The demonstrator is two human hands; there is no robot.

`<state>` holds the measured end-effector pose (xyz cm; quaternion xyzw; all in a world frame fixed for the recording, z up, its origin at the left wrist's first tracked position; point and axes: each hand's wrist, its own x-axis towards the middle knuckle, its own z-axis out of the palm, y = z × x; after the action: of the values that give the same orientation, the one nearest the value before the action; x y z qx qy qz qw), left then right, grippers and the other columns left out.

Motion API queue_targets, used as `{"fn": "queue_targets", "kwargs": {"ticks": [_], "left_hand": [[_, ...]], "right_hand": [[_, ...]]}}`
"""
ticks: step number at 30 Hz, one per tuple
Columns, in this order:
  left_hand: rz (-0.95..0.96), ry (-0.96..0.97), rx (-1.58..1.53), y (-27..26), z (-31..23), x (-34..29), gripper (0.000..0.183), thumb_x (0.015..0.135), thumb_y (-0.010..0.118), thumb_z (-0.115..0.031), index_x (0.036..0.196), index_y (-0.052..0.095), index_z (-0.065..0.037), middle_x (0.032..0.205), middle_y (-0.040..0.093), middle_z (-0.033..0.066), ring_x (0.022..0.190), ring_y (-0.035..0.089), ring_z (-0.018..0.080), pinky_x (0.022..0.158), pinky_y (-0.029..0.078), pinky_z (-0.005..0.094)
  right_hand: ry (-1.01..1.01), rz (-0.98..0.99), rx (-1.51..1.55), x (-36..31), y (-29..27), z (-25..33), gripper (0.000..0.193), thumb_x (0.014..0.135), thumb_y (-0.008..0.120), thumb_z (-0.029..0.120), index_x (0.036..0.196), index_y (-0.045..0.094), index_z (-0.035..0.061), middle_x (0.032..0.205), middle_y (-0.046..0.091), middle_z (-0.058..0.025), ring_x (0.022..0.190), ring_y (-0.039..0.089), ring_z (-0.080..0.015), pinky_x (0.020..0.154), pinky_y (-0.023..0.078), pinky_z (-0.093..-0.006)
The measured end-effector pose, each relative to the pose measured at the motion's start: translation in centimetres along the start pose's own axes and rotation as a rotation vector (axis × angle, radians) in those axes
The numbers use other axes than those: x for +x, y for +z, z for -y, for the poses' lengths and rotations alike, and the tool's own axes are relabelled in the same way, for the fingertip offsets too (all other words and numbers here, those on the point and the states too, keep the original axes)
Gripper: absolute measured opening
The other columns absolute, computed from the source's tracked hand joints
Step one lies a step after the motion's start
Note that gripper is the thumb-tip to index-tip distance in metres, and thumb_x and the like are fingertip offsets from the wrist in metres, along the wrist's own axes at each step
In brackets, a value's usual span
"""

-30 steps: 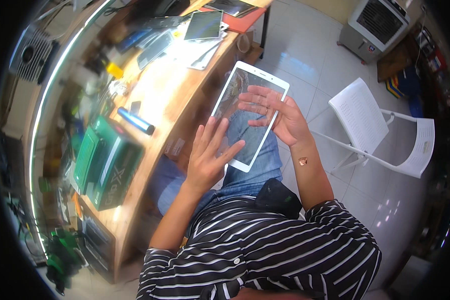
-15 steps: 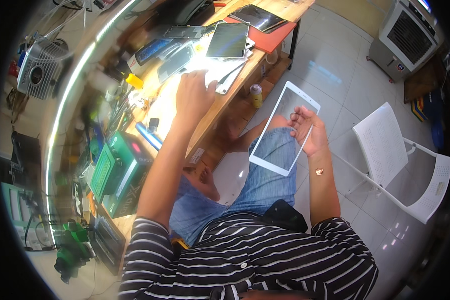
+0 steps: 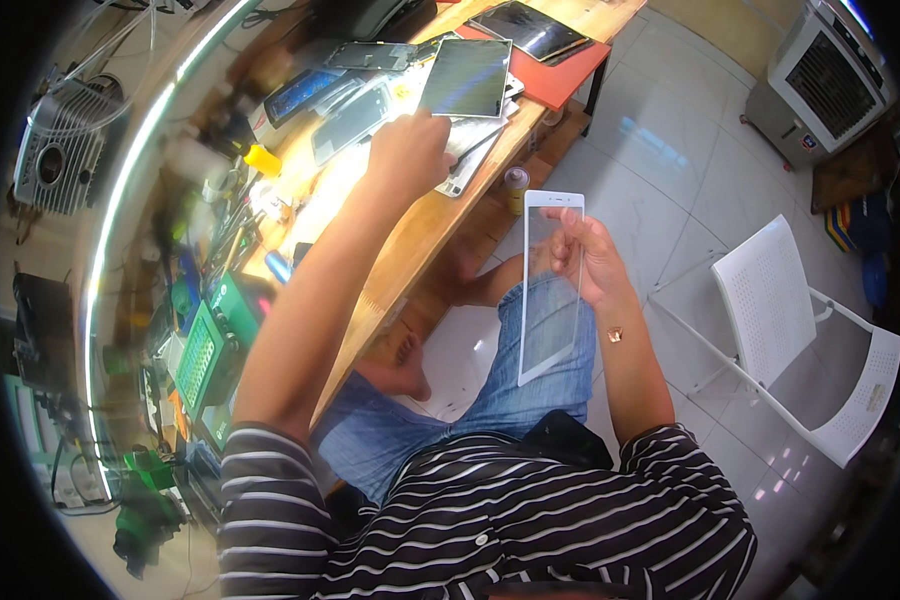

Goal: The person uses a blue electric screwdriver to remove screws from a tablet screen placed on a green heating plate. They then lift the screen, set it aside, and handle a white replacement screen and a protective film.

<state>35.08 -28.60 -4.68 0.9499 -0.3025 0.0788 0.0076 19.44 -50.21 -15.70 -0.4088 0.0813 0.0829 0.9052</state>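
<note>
My right hand [image 3: 595,262] holds a white-framed, see-through tablet glass panel [image 3: 551,330] by its upper right edge. The panel hangs nearly upright over my knee, and my jeans show through it. Over the bench, my left hand [image 3: 410,155] is at the near side of a pile of tablet parts, its fingers curled downward. What lies under those fingers is hidden by the hand and by glare. Just beyond its knuckles lies a dark tablet screen [image 3: 467,78] on top of the pile. A pale, clear-faced panel [image 3: 352,122] lies left of it.
On the wooden bench [image 3: 375,290] are a red mat [image 3: 567,72] bearing a dark tablet [image 3: 527,30], a yellow bottle cap [image 3: 262,160], a green box [image 3: 205,350] and scattered tools. A spray can [image 3: 515,190] stands below. A white folding chair [image 3: 767,295] and an air cooler [image 3: 823,85] are right.
The glass panel in my right hand has turned from leaning to nearly upright and shifted slightly left. My left hand has moved up and right along the pile, its fingers now more curled.
</note>
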Motion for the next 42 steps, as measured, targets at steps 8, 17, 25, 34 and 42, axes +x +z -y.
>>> {"fn": "queue_targets", "kwargs": {"ticks": [8,17,25,34,42], "left_hand": [[0.177,0.021,0.070,-0.8,0.3,1.8,0.021,0.076,0.071,-0.023,0.081,0.070,-0.002,0.086,0.070,0.0220,0.084,0.069,0.0387,0.072,0.054,0.0479],[0.027,0.121,0.112,0.3,0.4,0.9,0.025,0.076,0.070,-0.024,0.085,0.063,-0.002,0.079,0.069,0.0176,0.074,0.068,0.0373,0.067,0.055,0.0468],[-0.143,0.095,0.143,-3.3,1.5,2.6,0.022,0.079,0.063,-0.021,0.096,0.068,-0.008,0.068,0.067,0.0190,0.065,0.067,0.0388,0.065,0.054,0.0488],[-0.128,0.059,0.062,-6.0,2.7,3.2,0.018,0.082,0.061,-0.019,0.095,0.070,-0.010,0.078,0.069,0.0165,0.075,0.068,0.0364,0.069,0.053,0.0475],[-0.239,0.075,0.004,-6.1,4.4,4.3,0.018,0.084,0.063,-0.019,0.099,0.070,-0.011,0.079,0.070,0.0141,0.076,0.067,0.0350,0.070,0.052,0.0456]], "right_hand": [[-0.074,-0.037,-0.150,1.3,2.0,-0.5,0.054,0.098,0.059,0.055,0.101,0.062,0.0009,0.058,0.059,-0.0032,0.050,0.054,-0.0091,0.048,0.042,-0.0223],[-0.150,-0.062,-0.282,2.5,3.0,-0.3,0.054,0.095,0.064,0.055,0.089,0.065,0.0014,0.060,0.062,-0.0045,0.054,0.060,-0.0112,0.052,0.042,-0.0224],[-0.072,-0.040,-0.296,2.5,3.5,0.1,0.059,0.099,0.054,0.058,0.087,0.064,0.0007,0.057,0.059,-0.0051,0.047,0.053,-0.0112,0.045,0.038,-0.0226],[-0.251,-0.106,-0.389,7.7,4.7,4.8,0.045,0.102,0.054,0.043,0.080,0.064,0.0050,0.053,0.055,-0.0024,0.038,0.045,-0.0082,0.037,0.032,-0.0222],[-0.220,-0.184,-0.480,7.1,5.4,3.3,0.045,0.097,0.063,0.043,0.068,0.064,0.0081,0.063,0.061,-0.0003,0.059,0.056,-0.0073,0.054,0.040,-0.0217]]}}
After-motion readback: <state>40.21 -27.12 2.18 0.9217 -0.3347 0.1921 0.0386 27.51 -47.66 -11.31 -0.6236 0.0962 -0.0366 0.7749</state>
